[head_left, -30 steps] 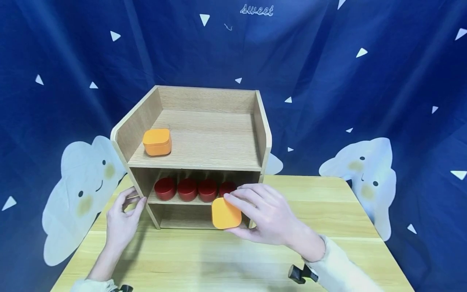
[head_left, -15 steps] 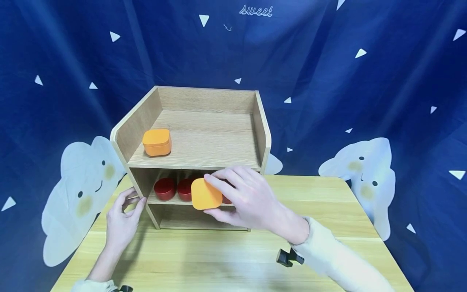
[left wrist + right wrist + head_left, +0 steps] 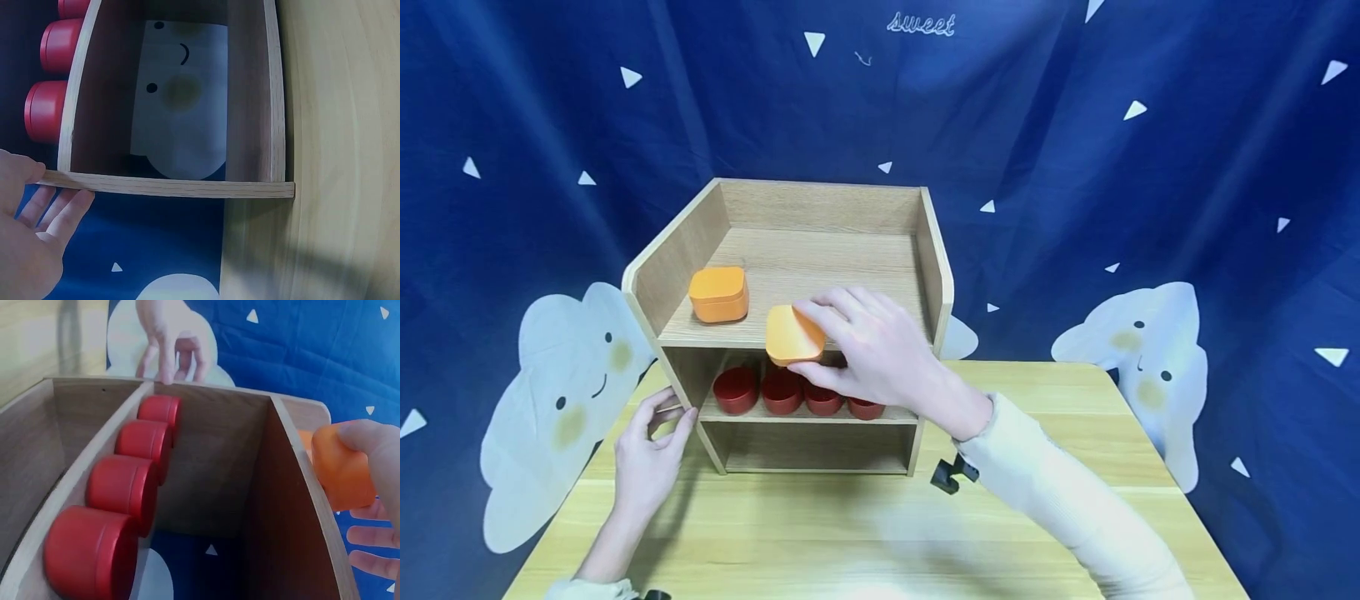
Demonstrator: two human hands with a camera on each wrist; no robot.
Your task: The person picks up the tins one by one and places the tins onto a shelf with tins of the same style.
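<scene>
My right hand [image 3: 880, 346] holds an orange square tin [image 3: 790, 337] with rounded corners, thumb below and fingers above in the head view. The tin overlaps the front edge of the top board of a small wooden shelf unit [image 3: 827, 258]. In the right wrist view, the held orange tin [image 3: 342, 465] is right at that board's edge. A second orange tin [image 3: 718, 294] sits at the left of the top board. My left hand [image 3: 649, 458] grips the front edge of the unit's left side panel; the left wrist view shows the thumb and fingers [image 3: 72, 212] on either side of it.
Several round red tins [image 3: 736, 390] stand in a row on the middle board. Below them is the bottom compartment [image 3: 816, 447]. The unit stands on a light wooden table [image 3: 1037, 433], before a dark blue curtain [image 3: 1037, 108] with cloud and triangle prints.
My right hand has carried the orange tin up and to the left, from in front of the lower compartments to the top board's front edge. The left hand stays on the side panel.
</scene>
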